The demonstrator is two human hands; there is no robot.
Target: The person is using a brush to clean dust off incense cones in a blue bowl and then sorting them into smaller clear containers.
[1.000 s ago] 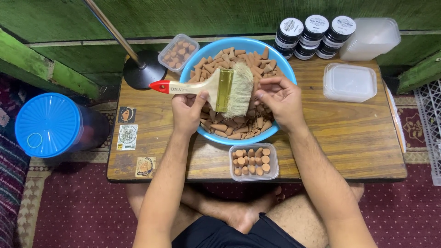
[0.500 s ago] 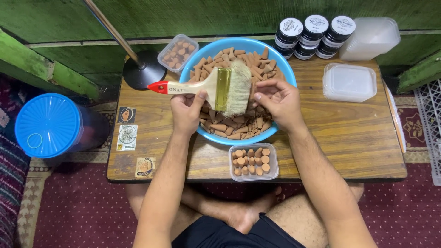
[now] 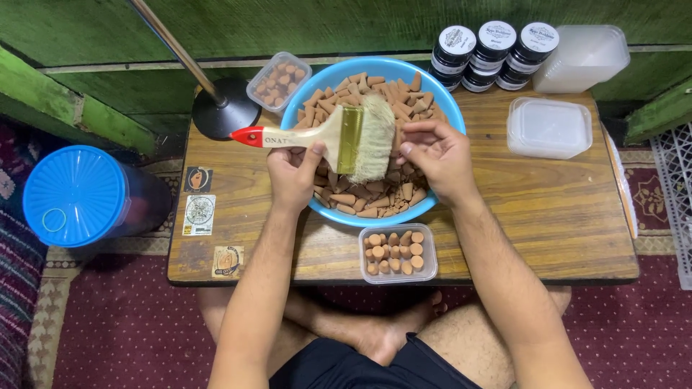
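Observation:
My left hand (image 3: 292, 171) grips a wide paintbrush (image 3: 339, 137) by its pale wooden handle, red tip pointing left, bristles to the right. The brush hovers over a blue bowl (image 3: 443, 101) heaped with brown cone-shaped pieces (image 3: 346, 97). My right hand (image 3: 436, 155) is over the bowl beside the bristles, fingers curled and pinched near the brush head; whether a cone sits between the fingertips I cannot tell. A small clear tub (image 3: 398, 252) with cones standing in rows rests on the wooden table (image 3: 548, 209) in front of the bowl.
Another clear tub of cones (image 3: 279, 79) stands back left by a black round stand base (image 3: 225, 115) with a metal pole. Black jars with white lids (image 3: 497, 43), stacked clear containers (image 3: 584, 57) and a lidded clear tub (image 3: 548, 128) sit back right. A blue-lidded drum (image 3: 76, 194) stands left of the table.
The brush and both hands stay over the bowl; the brush has shifted slightly and the right fingers have moved a little against the bristles.

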